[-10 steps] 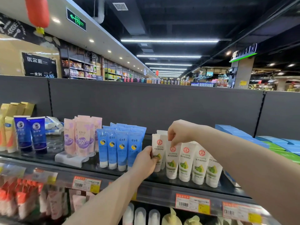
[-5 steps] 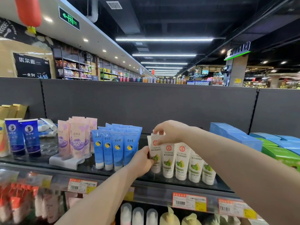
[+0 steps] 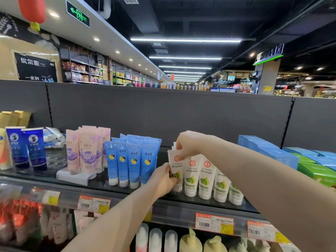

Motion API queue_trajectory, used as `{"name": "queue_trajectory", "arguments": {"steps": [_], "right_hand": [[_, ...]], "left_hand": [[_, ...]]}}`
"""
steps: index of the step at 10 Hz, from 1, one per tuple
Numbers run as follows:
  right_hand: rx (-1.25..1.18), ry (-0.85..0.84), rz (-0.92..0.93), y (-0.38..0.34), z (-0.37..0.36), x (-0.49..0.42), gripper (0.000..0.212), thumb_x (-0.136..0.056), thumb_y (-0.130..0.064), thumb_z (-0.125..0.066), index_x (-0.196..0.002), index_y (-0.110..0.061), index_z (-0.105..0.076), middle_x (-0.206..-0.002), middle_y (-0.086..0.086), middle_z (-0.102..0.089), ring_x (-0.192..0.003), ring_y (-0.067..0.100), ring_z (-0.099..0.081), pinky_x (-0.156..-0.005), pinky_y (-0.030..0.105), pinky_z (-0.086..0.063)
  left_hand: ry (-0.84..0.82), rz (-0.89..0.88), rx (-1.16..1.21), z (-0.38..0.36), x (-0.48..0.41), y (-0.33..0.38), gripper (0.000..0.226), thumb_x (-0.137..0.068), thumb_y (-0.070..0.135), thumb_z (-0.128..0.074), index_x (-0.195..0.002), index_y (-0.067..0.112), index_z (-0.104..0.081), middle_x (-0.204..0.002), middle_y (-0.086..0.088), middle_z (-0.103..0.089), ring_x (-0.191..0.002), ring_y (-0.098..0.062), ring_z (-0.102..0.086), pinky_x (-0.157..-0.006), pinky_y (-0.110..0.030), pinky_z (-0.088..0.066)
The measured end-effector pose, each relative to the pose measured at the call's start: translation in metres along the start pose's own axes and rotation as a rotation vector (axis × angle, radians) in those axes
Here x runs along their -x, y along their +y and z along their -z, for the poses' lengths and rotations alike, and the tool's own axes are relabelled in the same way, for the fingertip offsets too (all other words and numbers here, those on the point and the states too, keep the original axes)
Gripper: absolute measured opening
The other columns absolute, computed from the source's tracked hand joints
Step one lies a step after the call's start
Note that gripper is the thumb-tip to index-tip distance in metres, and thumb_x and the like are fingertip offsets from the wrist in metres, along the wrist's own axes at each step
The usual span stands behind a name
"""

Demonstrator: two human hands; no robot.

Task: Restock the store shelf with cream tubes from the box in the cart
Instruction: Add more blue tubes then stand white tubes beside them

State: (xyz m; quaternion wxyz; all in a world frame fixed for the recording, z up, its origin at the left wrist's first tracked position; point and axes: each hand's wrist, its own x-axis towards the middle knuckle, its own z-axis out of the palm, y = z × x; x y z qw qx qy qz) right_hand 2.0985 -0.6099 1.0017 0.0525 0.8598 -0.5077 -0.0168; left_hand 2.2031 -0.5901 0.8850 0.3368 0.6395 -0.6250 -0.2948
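Pinching top edge of leftmost white cream tube (image 3: 176, 165), right hand (image 3: 189, 145) sat centre frame; left hand (image 3: 161, 180) gripped tube's lower body, fingertips hidden behind it. Tube stood on shelf (image 3: 163, 204); forearm covered row's frame-right end.

We record light-blue plastic tubes (image 3: 133, 160) standing upright; pale pink tubes (image 3: 85, 153) on a white plastic stand (image 3: 72, 176) just left; two dark blue tubes (image 3: 27, 148) further left; blue cardboard boxes (image 3: 263, 150) beside green cardboard boxes (image 3: 323, 173), right.
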Motion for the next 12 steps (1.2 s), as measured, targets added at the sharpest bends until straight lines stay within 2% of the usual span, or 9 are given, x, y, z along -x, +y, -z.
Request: {"name": "queue_trajectory", "arguments": {"steps": [3, 4, 6, 7, 8, 9, 10, 11, 12], "right_hand": [[-0.054, -0.075, -0.009, 0.012, -0.006, -0.002, 0.038, -0.083, -0.038, -0.067, -0.116, -0.018, -0.064, -0.102, -0.004, -0.065, -0.092, 0.014, -0.063, -0.086, 0.032, -0.053], [-0.123, -0.058, -0.023, 0.029, 0.005, 0.008, 0.043, -0.077, -0.039, -0.073, -0.114, -0.022, -0.062, -0.105, -0.009, -0.06, -0.096, 0.012, -0.059, -0.088, 0.029, -0.051], [-0.053, -0.066, -0.103, 0.036, -0.006, 0.017, 0.038, -0.082, -0.036, -0.07, -0.113, -0.016, -0.063, -0.097, -0.005, -0.057, -0.086, 0.015, -0.055, -0.073, 0.026, -0.044], [0.007, -0.052, -0.13, 0.033, -0.01, 0.016, 0.022, -0.086, -0.037, -0.065, -0.095, -0.016, -0.063, -0.085, -0.003, -0.059, -0.074, 0.016, -0.055, -0.062, 0.026, -0.043], [0.026, 0.011, -0.192, 0.03, -0.018, 0.018, 0.034, -0.089, -0.028, -0.06, -0.061, -0.015, -0.046, -0.061, -0.003, -0.047, -0.056, 0.017, -0.044, -0.051, 0.025, -0.035], [0.106, 0.083, -0.243, 0.024, -0.029, 0.025, 0.019, -0.091, -0.017, -0.051, -0.073, -0.017, -0.054, -0.077, -0.002, -0.054, -0.073, 0.021, -0.051, -0.057, 0.029, -0.036], [0.144, 0.168, -0.251, 0.016, -0.04, 0.045, 0.033, -0.093, -0.021, -0.048, -0.126, -0.023, -0.047, -0.122, 0.003, -0.05, -0.111, 0.027, -0.049, -0.082, 0.039, -0.042], [-0.026, 0.384, -0.239, -0.001, -0.04, 0.089, 0.046, -0.095, -0.023, -0.043, -0.14, -0.025, -0.035, -0.143, -0.001, -0.037, -0.129, 0.024, -0.037, -0.104, 0.04, -0.032], [-0.126, 0.325, -0.183, -0.014, -0.074, 0.156, 0.046, -0.095, -0.027, -0.045, -0.14, -0.029, -0.037, -0.148, -0.008, -0.03, -0.135, 0.017, -0.028, -0.109, 0.032, -0.024]], "left_hand": [[-0.034, 0.011, -0.003, 0.004, 0.0, -0.005, 0.033, -0.085, 0.023, -0.066, -0.115, 0.024, -0.051, -0.119, 0.005, -0.061, -0.112, -0.015, -0.056, -0.099, -0.036, -0.047], [0.013, -0.063, 0.046, 0.011, 0.0, -0.004, 0.028, -0.086, 0.025, -0.065, -0.109, 0.024, -0.051, -0.109, 0.01, -0.06, -0.102, -0.01, -0.057, -0.084, -0.026, -0.049], [0.053, -0.034, 0.066, 0.002, -0.002, -0.003, 0.021, -0.09, 0.022, -0.059, -0.11, 0.022, -0.052, -0.117, 0.004, -0.062, -0.105, -0.013, -0.057, -0.087, -0.029, -0.047], [0.043, -0.004, -0.002, 0.0, -0.003, -0.005, 0.027, -0.091, 0.023, -0.058, -0.116, 0.019, -0.051, -0.118, 0.005, -0.06, -0.113, -0.016, -0.056, -0.088, -0.027, -0.045], [0.098, -0.116, -0.04, -0.003, 0.003, -0.003, 0.034, -0.094, 0.007, -0.05, -0.128, 0.006, -0.046, -0.13, -0.018, -0.055, -0.111, -0.025, -0.057, -0.075, -0.014, -0.05], [0.098, -0.172, 0.118, -0.001, 0.021, 0.006, 0.038, -0.096, -0.009, -0.033, -0.133, -0.018, -0.033, -0.138, -0.038, -0.036, -0.098, -0.03, -0.057, -0.046, -0.006, -0.041], [0.116, -0.134, 0.058, -0.004, 0.013, -0.006, 0.038, -0.094, 0.009, -0.052, -0.131, 0.002, -0.046, -0.127, -0.023, -0.055, -0.106, -0.03, -0.057, -0.071, -0.017, -0.051], [0.071, -0.23, -0.119, -0.001, 0.032, -0.012, 0.02, -0.088, 0.025, -0.061, -0.106, 0.023, -0.051, -0.116, -0.001, -0.061, -0.103, -0.017, -0.058, -0.09, -0.034, -0.051], [0.156, -0.279, -0.235, 0.004, 0.054, -0.002, 0.033, -0.089, 0.034, -0.056, -0.119, 0.025, -0.048, -0.121, 0.001, -0.053, -0.107, -0.017, -0.054, -0.091, -0.038, -0.049]]}}
